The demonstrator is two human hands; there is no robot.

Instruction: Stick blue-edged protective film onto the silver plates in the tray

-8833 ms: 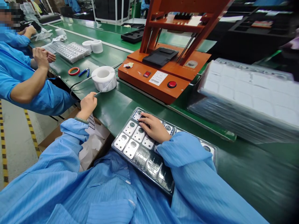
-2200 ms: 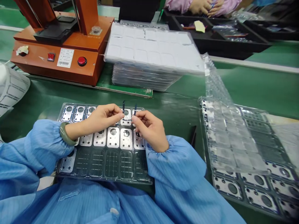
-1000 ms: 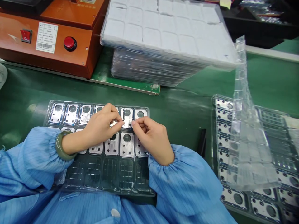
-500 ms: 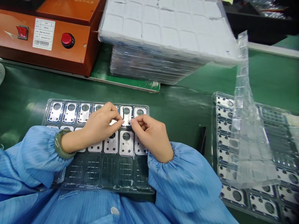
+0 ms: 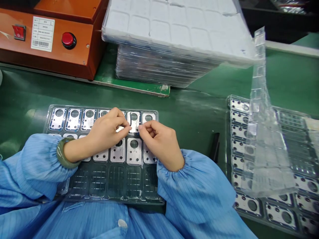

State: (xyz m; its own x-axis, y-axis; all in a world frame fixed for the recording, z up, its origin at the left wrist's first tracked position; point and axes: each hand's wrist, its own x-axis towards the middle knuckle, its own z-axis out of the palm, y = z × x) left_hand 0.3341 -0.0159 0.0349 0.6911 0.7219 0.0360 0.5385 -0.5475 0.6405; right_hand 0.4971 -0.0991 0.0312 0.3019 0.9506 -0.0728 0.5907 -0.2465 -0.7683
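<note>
Fingertips pinch black strip, left hand and right hand

Beyond the grip, leftward, sits an orange box-shaped machine with a round red button; straight beyond, stacked clear plastic trays; to the right, a slim black object.
</note>
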